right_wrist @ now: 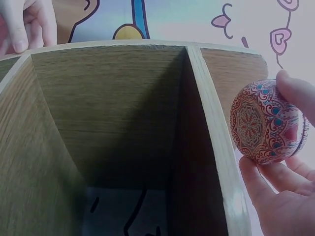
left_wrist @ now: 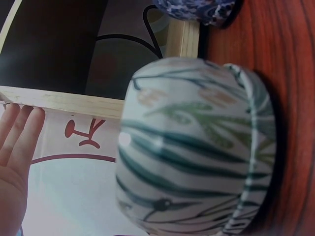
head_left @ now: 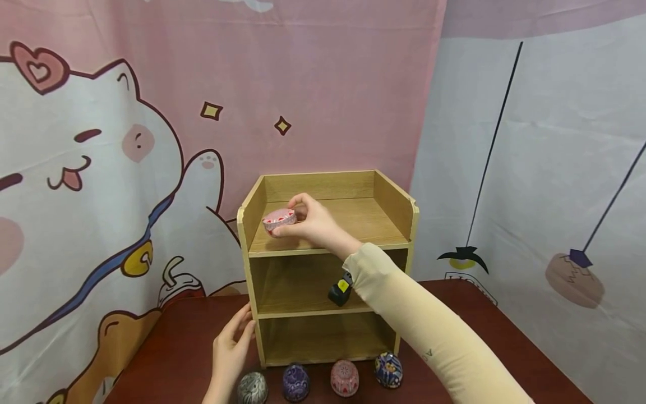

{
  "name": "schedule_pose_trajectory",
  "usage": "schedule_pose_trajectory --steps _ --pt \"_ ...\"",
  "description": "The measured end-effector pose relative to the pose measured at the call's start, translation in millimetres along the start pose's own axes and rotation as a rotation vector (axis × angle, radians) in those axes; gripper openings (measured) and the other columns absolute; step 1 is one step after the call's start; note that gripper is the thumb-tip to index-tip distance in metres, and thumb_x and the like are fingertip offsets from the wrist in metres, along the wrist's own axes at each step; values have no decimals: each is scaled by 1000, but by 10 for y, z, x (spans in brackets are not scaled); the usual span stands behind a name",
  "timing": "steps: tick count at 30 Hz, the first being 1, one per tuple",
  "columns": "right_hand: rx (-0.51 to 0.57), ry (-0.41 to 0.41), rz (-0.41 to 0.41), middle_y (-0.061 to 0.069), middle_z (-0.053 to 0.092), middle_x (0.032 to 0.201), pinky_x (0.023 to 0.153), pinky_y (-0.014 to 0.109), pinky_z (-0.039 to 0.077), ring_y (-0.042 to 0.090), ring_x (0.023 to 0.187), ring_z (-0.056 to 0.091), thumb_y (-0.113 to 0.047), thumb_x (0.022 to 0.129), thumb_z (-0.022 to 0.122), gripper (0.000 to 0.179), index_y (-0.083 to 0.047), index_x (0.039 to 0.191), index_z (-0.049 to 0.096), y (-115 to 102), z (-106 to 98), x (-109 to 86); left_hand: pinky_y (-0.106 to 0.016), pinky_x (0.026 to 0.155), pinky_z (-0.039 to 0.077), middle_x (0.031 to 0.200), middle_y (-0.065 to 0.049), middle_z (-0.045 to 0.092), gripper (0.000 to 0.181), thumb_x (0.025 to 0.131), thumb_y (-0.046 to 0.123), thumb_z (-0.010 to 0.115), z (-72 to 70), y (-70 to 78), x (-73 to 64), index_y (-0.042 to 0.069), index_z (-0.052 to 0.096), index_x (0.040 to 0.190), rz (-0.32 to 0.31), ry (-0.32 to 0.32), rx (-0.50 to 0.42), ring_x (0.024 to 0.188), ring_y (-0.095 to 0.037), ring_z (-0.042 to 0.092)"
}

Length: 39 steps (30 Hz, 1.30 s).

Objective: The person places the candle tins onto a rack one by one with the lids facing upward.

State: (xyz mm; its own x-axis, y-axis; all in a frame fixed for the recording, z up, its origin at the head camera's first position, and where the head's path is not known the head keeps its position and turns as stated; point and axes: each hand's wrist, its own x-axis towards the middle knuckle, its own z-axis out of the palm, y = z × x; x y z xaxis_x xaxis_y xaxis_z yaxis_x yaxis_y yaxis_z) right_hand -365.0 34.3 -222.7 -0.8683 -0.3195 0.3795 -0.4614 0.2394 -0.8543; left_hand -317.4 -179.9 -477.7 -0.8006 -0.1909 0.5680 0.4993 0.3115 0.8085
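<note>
My right hand [head_left: 317,225] pinches a small round tin [head_left: 278,220] between thumb and fingers, over the left part of the wooden shelf's [head_left: 328,251] top level. In the right wrist view the tin [right_wrist: 261,123] shows a red, white and blue mandala pattern, with fingers beneath it and the thumb on top. My left hand [head_left: 232,343] touches the shelf's left side with its fingertips, fingers extended. Close to the left wrist, a white tin with green leaves [left_wrist: 192,147] stands on the table.
In front of the shelf, a dark purple tin [head_left: 295,382], a pink-red tin [head_left: 345,378] and a blue-yellow tin [head_left: 388,370] stand in a row with the leafy one on the red-brown table [head_left: 176,348]. A cartoon-printed curtain [head_left: 323,101] hangs behind.
</note>
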Motion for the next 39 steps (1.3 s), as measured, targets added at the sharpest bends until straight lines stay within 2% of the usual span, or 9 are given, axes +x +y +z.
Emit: schedule_pose_trajectory --steps 7,12,16,22,32,39 --pt "12 -19 -21 9 70 104 79 25 50 16 88 65 -9 73 86 53 -5 110 49 20 72 30 -22 64 58 109 -7 70 40 91 6 68 -3 5 16 19 65 128 -4 2 8 86 -9 68" --pt "35 -43 -12 12 70 102 63 22 47 13 80 62 -6 73 84 52 -5 110 48 36 121 39 -22 65 58 109 -7 70 39 91 7 68 -1 -8 2 19 65 128 -6 2 1 86 -8 67" --pt "33 -53 -10 12 70 101 57 22 43 12 76 59 -6 73 85 52 -5 110 47 29 159 31 -23 65 58 109 -8 70 39 91 7 68 -2 -19 -12 19 65 128 -9 4 3 87 -7 67" --pt "22 -59 -18 11 70 101 62 21 47 13 79 61 -7 73 85 53 -4 110 47 22 215 24 -22 64 58 109 -8 70 40 91 7 68 -1 -23 -14 17 64 129 -8 7 31 86 -7 67" --pt "16 -58 -13 10 70 100 63 21 47 12 78 61 -9 73 85 53 -6 109 46 58 258 28 -27 63 59 107 -11 70 39 90 4 69 17 -25 -15 14 66 127 9 8 4 86 -10 68" --pt "7 -50 -15 8 70 98 69 21 48 13 81 63 -10 72 86 53 -6 108 47 55 278 37 -25 64 59 107 -11 70 38 90 4 69 17 -24 2 13 66 127 28 12 -26 87 -10 68"
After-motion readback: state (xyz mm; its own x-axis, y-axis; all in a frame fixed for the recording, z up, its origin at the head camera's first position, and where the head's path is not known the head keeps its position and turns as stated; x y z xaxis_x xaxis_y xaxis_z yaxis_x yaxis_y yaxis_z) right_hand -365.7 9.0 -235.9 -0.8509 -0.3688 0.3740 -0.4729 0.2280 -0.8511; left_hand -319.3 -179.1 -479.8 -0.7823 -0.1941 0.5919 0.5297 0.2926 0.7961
